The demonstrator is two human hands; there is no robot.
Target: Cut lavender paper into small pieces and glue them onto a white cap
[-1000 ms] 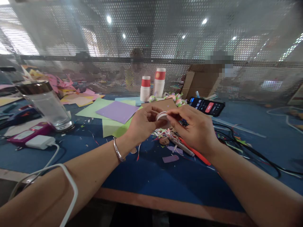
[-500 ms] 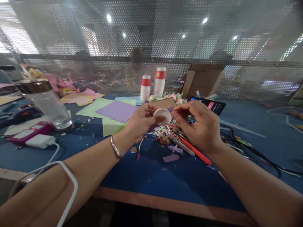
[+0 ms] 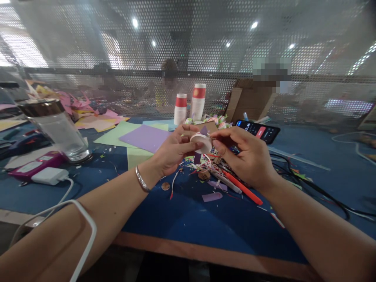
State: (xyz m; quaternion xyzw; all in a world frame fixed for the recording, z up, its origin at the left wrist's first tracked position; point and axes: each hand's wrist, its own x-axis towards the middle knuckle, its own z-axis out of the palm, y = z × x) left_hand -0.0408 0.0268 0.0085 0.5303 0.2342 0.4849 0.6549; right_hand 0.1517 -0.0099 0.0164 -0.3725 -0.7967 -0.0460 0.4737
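My left hand (image 3: 173, 150) is closed on a small white round paper piece (image 3: 203, 145) with a raised rim, like the bottom of a paper cup. Purple paper strips (image 3: 197, 158) stick out above and below it. At its right edge, my right hand (image 3: 243, 154) has thumb and forefinger pinched together, apparently on the rim. Beneath both hands lies a heap of paper scraps (image 3: 202, 166). A red-orange pen-like stick (image 3: 243, 190) and a cut purple paper piece (image 3: 212, 196) rest near the right hand.
Purple and green sheets (image 3: 145, 137) lie left of centre. Stacked paper cups (image 3: 198, 105) and a cardboard box (image 3: 249, 100) stand behind. A phone (image 3: 258, 132) and black cables (image 3: 311, 184) are on the right; a glass bottle (image 3: 55, 129) and white charger (image 3: 50, 175) on the left.
The white round piece has tilted in my fingers, and purple strips now show above and below it. My right fingertips have moved slightly left against its edge.
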